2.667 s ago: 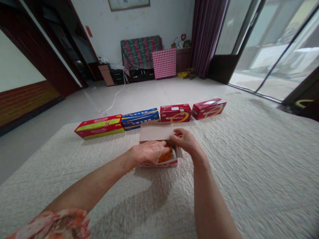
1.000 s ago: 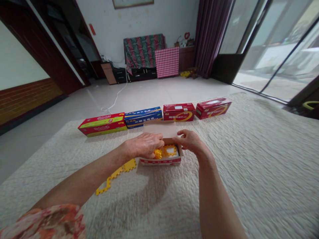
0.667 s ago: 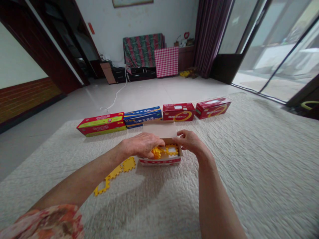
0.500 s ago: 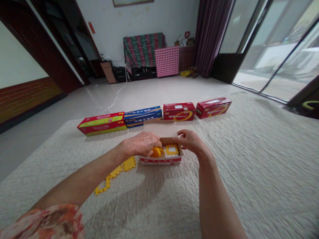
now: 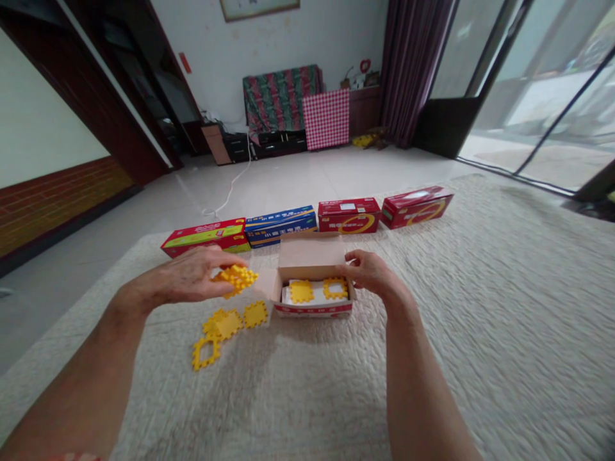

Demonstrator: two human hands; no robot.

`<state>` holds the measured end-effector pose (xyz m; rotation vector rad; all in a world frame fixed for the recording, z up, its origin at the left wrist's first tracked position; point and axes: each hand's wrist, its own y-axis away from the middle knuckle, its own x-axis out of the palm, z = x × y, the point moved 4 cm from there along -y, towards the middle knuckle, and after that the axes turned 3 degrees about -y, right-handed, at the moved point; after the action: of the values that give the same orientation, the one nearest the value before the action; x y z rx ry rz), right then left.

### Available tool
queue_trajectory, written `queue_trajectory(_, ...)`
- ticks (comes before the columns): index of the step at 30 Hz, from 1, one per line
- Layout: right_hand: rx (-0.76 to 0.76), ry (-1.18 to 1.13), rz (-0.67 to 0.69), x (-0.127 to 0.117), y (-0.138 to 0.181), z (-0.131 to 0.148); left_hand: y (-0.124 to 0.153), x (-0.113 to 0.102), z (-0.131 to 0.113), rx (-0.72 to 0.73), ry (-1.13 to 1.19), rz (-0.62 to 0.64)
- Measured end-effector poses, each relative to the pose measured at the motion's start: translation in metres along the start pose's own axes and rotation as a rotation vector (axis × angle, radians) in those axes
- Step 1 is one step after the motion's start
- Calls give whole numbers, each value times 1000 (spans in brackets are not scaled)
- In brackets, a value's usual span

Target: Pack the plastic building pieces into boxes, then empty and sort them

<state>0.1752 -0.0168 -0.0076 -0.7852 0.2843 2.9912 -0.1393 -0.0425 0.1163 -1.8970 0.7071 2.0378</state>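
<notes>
Your left hand (image 5: pixel 187 278) is out of the box (image 5: pixel 312 312), now centre-left, pinching yellow tiles (image 5: pixel 236 277) | right hand (image 5: pixel 372 275) grips box wall | 2 more inside

Bright yellow for the stack of foam pieces (image 5: pixel 235 278) held up; same yellow for the loose pieces (image 5: pixel 225 323) on the quilt (image 5: pixel 480 307) and the pair of pieces (image 5: pixel 302 291) inside the open box (image 5: pixel 312 310). White with a red band along that box's front, plain brown inside its lid (image 5: pixel 307 251). Cream all over the quilt, stitched in small ripples.

In the row behind:
- long red box (image 5: pixel 206 235) with a yellow-green band
- blue box (image 5: pixel 281 225) with yellow stripes
- third box (image 5: pixel 349 216), red with a yellow swirl
- end box (image 5: pixel 417 206), likewise red and yellow

Farther off, red-and-white checked cloth (image 5: pixel 327 119), green-and-red striped cloth (image 5: pixel 281 96), dark purple curtain (image 5: pixel 408 64).
</notes>
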Motion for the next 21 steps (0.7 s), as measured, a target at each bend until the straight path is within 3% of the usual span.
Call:
queue_trajectory(5, -4, -3, 21, 0, 2, 3, 16, 24, 26, -62, 73, 192)
queue_trajectory(8, 5, -18, 21, 0, 3, 4, 9, 24, 18, -47, 28, 109)
queue_trajectory(12, 17, -32, 3, 0, 2, 3, -24, 20, -39, 149, 63, -33)
queue_trajectory(16, 7, -12, -4, 0, 2, 3, -69, 38, -103, 355, 132, -11)
queue_trajectory(21, 7, -20, 10, 0, 3, 4, -102, 61, -131, 364, 92, 81)
